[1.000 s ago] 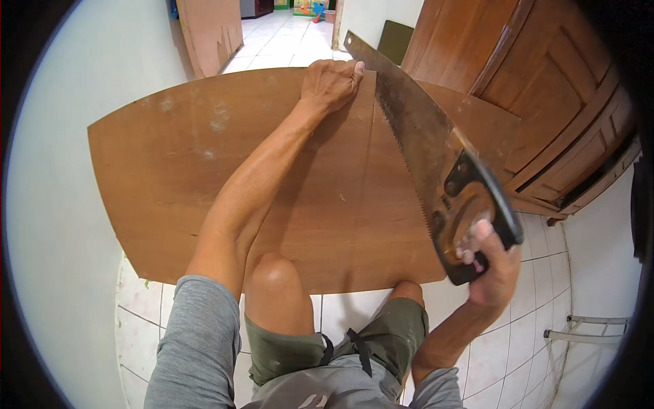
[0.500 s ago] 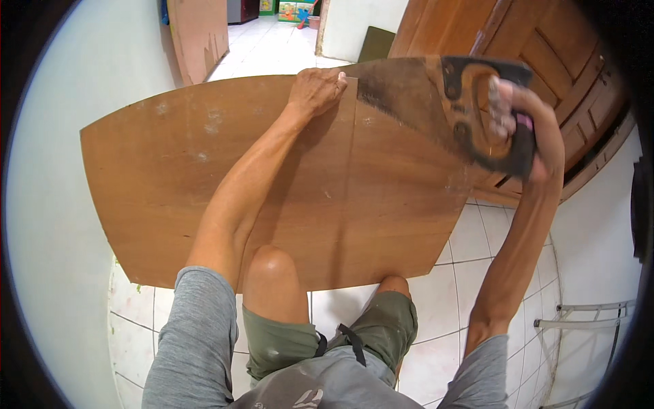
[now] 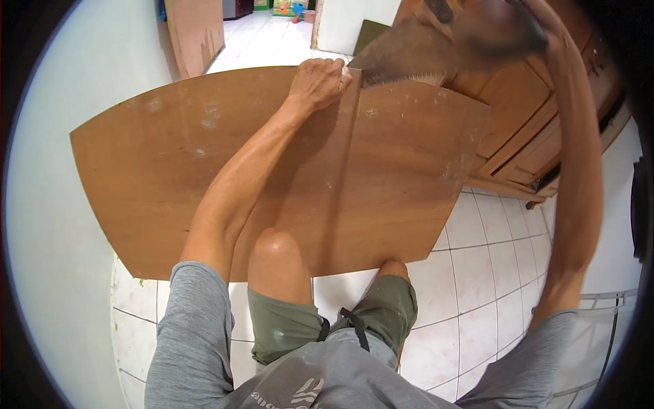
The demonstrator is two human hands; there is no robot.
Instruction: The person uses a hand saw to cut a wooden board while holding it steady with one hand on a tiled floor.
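2 bent knees (image 3: 278, 251) overlap the brown board (image 3: 272, 191); the left hand (image 3: 319, 83) grips its far edge, just beside the saw (image 3: 409, 54). The right hand (image 3: 543, 16), partly cut off, clasps the saw's blurred handle. Far beyond, a pink container (image 3: 309, 16) has indiscernible contents.

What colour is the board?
The board is brown with a few pale smudges; best seen in head view.

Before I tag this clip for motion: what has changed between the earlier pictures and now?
The right hand has swung up from low on the picture's right to its top edge, so the saw now slopes down toward its tip in the picture. Its grip was not visibly released. Unchanged: the left hand stays on the far edge of the board.
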